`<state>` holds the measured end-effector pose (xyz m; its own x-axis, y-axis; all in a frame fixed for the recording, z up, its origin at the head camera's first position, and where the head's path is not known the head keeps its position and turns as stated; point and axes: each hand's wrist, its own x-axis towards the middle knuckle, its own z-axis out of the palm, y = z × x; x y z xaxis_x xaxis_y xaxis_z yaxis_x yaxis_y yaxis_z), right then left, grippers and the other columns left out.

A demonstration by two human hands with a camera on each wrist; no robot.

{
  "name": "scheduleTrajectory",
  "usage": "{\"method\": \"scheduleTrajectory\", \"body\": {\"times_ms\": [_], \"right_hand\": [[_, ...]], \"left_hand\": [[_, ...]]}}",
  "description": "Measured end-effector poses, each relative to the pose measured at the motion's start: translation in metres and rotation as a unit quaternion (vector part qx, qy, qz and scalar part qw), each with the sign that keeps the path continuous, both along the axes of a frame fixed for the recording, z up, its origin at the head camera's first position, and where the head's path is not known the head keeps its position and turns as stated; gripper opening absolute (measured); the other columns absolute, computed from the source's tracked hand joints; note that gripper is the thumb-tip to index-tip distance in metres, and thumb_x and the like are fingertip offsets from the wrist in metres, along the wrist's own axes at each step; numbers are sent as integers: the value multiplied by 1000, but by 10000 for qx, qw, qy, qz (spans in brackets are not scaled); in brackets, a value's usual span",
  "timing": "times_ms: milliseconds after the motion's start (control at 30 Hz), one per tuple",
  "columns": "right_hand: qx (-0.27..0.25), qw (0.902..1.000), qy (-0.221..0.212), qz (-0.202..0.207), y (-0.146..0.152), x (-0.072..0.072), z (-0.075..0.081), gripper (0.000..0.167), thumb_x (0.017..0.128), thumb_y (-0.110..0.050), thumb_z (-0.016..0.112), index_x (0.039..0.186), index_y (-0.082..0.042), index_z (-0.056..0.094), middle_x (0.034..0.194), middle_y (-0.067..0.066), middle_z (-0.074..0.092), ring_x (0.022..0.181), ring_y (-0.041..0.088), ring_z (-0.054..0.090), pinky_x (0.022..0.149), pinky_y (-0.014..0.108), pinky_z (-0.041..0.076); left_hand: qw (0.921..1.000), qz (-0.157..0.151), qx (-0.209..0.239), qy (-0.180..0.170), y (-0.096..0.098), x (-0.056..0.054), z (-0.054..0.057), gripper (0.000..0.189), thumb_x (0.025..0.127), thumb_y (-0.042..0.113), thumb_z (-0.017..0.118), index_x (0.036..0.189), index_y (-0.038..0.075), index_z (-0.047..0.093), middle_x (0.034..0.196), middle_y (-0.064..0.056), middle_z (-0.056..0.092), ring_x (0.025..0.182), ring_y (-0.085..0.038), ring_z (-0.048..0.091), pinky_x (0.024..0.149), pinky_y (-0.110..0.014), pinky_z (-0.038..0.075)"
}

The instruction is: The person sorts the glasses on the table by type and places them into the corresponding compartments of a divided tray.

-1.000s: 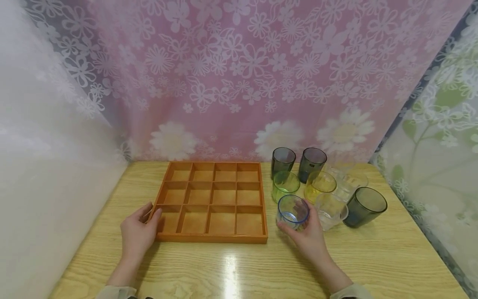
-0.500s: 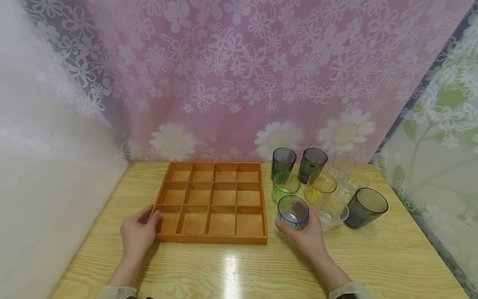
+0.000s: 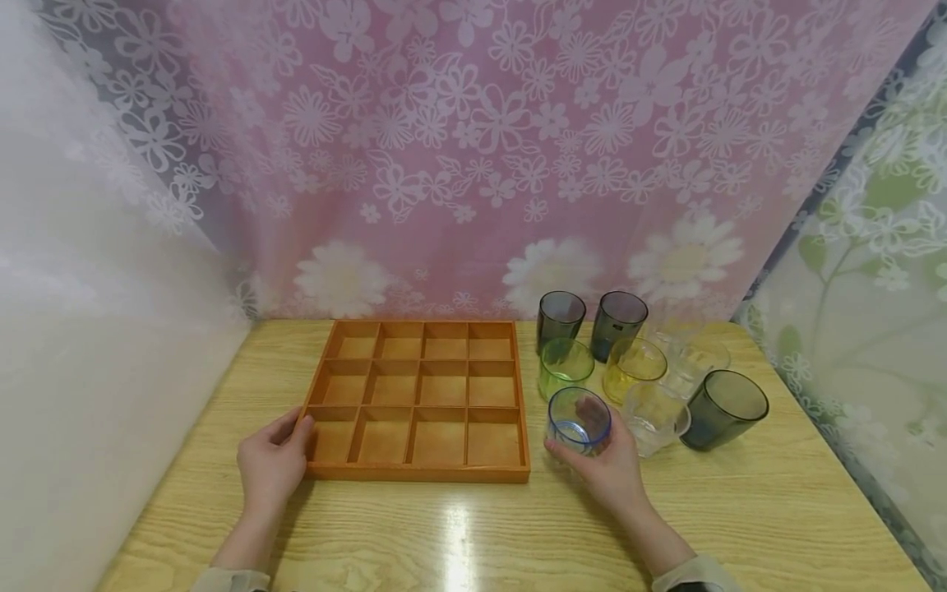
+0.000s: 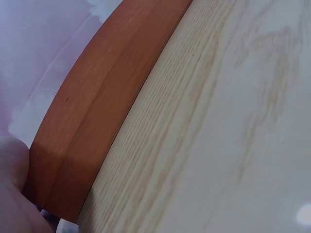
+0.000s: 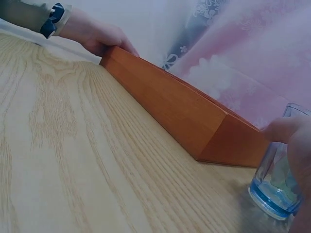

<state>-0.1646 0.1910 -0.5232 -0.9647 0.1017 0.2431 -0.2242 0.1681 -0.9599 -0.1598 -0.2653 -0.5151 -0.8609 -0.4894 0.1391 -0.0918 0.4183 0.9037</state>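
Note:
A wooden tray (image 3: 418, 474) with several square compartments lies on the table. My left hand (image 3: 272, 462) pinches its left wall near the front corner, thumb over the rim. In the left wrist view the tray's front wall (image 4: 107, 107) runs away from that hand. Right of the tray, my right hand (image 3: 616, 467) grips a clear drinking glass with a blue rim (image 3: 570, 423), thumb in front and fingers behind its far right side. The right wrist view shows this glass (image 5: 273, 194) upright with a blue base, partly covered by the hand.
Behind the held glass stand a green glass (image 3: 565, 374), a yellow glass (image 3: 634, 374) and two grey tumblers (image 3: 560, 321). To its right are several clear glasses (image 3: 654, 419) and a dark tumbler (image 3: 725, 411). Floral curtains (image 3: 466, 164) hang behind the table.
My right fingers have slid slightly lower and back around the blue-rimmed glass, and my left thumb has drawn back a little on the tray's rim. Glass and tray stay in place.

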Motion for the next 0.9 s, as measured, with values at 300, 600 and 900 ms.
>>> {"method": "scheduleTrajectory", "body": {"times_ms": [300, 600, 900], "right_hand": [[43, 10000, -20, 76, 0, 1, 12, 81, 73, 5, 95, 142, 4, 53, 139, 21, 60, 133, 38, 54, 110, 24, 46], [198, 9995, 39, 237, -3, 3, 25, 78, 76, 0, 95, 142, 3, 54, 138, 19, 62, 131, 39, 57, 107, 25, 48], [258, 9976, 242, 587, -9, -1, 34, 79, 76, -1, 96, 142, 4, 53, 138, 24, 60, 129, 45, 56, 107, 30, 50]], "left_hand": [[10000, -5, -28, -68, 0, 0, 0, 35, 103, 20, 71, 128, -5, 73, 119, -24, 74, 114, -34, 69, 72, -4, 48], [9998, -8, 140, -124, 2, 2, 2, 34, 103, 18, 72, 129, -5, 73, 120, -24, 73, 115, -34, 68, 73, -4, 48], [9998, -20, 196, -43, 3, 3, 4, 33, 103, 16, 72, 128, -6, 73, 119, -25, 73, 113, -34, 68, 72, -5, 49]]}}
